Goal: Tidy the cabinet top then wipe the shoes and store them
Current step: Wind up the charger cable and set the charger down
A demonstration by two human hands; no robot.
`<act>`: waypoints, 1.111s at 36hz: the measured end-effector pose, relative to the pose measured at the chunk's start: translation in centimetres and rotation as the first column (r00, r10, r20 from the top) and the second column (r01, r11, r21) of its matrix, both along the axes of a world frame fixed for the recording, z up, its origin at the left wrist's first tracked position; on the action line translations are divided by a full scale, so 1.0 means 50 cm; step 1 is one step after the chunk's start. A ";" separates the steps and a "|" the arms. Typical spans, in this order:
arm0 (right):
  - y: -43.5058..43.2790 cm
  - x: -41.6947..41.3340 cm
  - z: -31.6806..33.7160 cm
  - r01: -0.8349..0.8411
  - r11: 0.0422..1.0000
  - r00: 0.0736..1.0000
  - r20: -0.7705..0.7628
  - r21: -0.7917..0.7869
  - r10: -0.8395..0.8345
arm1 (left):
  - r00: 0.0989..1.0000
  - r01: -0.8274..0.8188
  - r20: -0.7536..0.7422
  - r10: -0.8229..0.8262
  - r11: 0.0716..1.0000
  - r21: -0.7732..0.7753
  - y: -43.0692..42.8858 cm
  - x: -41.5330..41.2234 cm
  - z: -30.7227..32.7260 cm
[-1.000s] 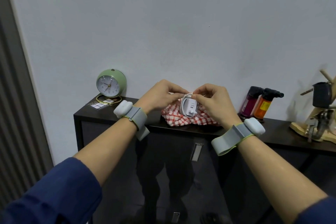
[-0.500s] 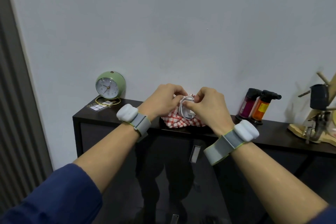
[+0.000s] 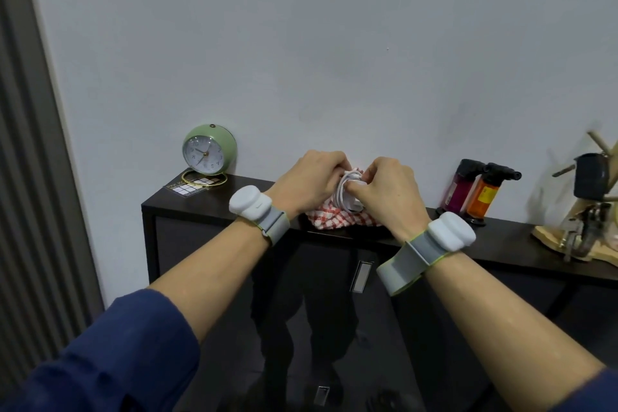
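Note:
A white charger with its coiled white cable (image 3: 347,189) is held just above a red-and-white checked cloth (image 3: 337,219) that lies on the dark cabinet top (image 3: 187,202). My left hand (image 3: 309,182) grips the bundle from the left side. My right hand (image 3: 388,192) pinches the cable at the top from the right. Most of the charger is hidden between my fingers. No shoes are in view.
A green alarm clock (image 3: 209,154) stands at the cabinet's left end beside a small card (image 3: 189,187). Two torch lighters, purple (image 3: 459,187) and orange (image 3: 486,192), stand right of the cloth. A wooden rack (image 3: 588,211) with dark items sits far right.
My hands have closed in around the charger, which now shows less than a second ago. The cable is wound tighter against it. The bundle stays over the cloth.

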State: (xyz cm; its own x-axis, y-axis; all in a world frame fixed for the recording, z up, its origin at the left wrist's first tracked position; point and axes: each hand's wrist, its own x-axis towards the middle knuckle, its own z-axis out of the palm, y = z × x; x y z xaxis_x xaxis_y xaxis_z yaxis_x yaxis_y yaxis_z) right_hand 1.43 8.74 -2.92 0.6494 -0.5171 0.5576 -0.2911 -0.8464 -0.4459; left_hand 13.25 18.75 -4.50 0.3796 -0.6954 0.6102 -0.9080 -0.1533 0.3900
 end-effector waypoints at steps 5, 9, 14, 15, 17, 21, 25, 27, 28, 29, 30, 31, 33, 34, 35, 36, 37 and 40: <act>-0.002 -0.005 -0.008 0.001 0.999 0.998 0.068 0.047 -0.004 | 0.997 -0.032 -0.066 0.029 0.998 -0.049 -0.005 0.011 0.009; -0.002 -0.004 -0.011 -0.002 1.000 0.999 0.050 -0.012 0.003 | 0.994 -0.070 -0.083 0.067 0.997 -0.041 -0.015 0.019 0.011; -0.008 -0.003 -0.011 0.002 1.000 1.000 0.013 -0.008 -0.002 | 0.997 -0.075 0.023 0.076 0.997 -0.016 -0.017 -0.001 -0.002; -0.011 -0.004 -0.010 -0.001 1.000 1.000 0.013 0.008 0.001 | 0.995 -0.080 0.061 0.079 0.997 0.010 -0.017 -0.008 -0.004; -0.013 -0.006 -0.007 0.000 0.999 1.000 0.016 0.042 -0.001 | 0.993 -0.071 0.103 0.066 0.996 0.047 -0.021 -0.009 -0.007; -0.020 -0.006 -0.006 0.004 0.999 1.000 0.009 0.044 -0.004 | 0.995 -0.016 0.098 0.010 0.998 0.060 -0.020 0.004 0.000; -0.029 -0.003 -0.004 0.003 0.996 1.000 0.007 0.085 -0.003 | 0.995 -0.001 0.101 -0.001 1.000 0.026 -0.015 0.010 0.006; -0.033 -0.005 -0.003 -0.016 0.996 1.000 0.020 0.092 0.014 | 0.991 -0.012 0.136 0.009 1.000 0.021 -0.015 0.010 0.010; -0.033 -0.007 -0.002 -0.026 0.996 0.999 0.028 0.091 0.023 | 0.988 -0.018 0.154 0.015 1.000 0.020 -0.014 0.010 0.012; -0.034 -0.009 -0.001 -0.036 0.995 0.999 0.039 0.090 0.033 | 0.986 -0.020 0.167 0.017 1.000 0.015 -0.014 0.011 0.014; -0.035 -0.010 0.000 -0.045 0.995 0.998 0.051 0.090 0.041 | 0.984 -0.018 0.177 0.017 1.000 0.006 -0.013 0.011 0.015; -0.037 -0.010 0.001 -0.049 0.994 0.997 0.065 0.097 0.043 | 0.983 -0.014 0.181 0.014 1.000 0.001 -0.013 0.011 0.017; -0.038 -0.011 0.002 -0.047 0.992 0.995 0.088 0.115 0.037 | 0.983 -0.010 0.186 0.011 1.000 -0.006 -0.013 0.009 0.021; -0.037 -0.013 0.004 -0.048 0.992 0.994 0.099 0.113 0.037 | 0.982 -0.009 0.189 0.013 1.000 -0.019 -0.013 0.008 0.024; -0.036 -0.014 0.007 -0.053 0.993 0.993 0.111 0.104 0.041 | 0.982 -0.010 0.187 0.016 0.999 -0.033 -0.014 0.008 0.028; -0.032 -0.013 0.008 -0.061 0.994 0.991 0.123 0.094 0.050 | 0.983 -0.014 0.182 0.022 0.999 -0.049 -0.012 0.010 0.032; -0.028 -0.016 0.012 -0.069 0.994 0.989 0.140 0.082 0.057 | 0.984 -0.016 0.178 0.028 0.998 -0.064 -0.011 0.010 0.039; -0.021 -0.023 0.024 -0.086 0.995 0.981 0.179 0.052 0.075 | 0.985 -0.019 0.167 0.033 0.996 -0.084 -0.006 0.007 0.060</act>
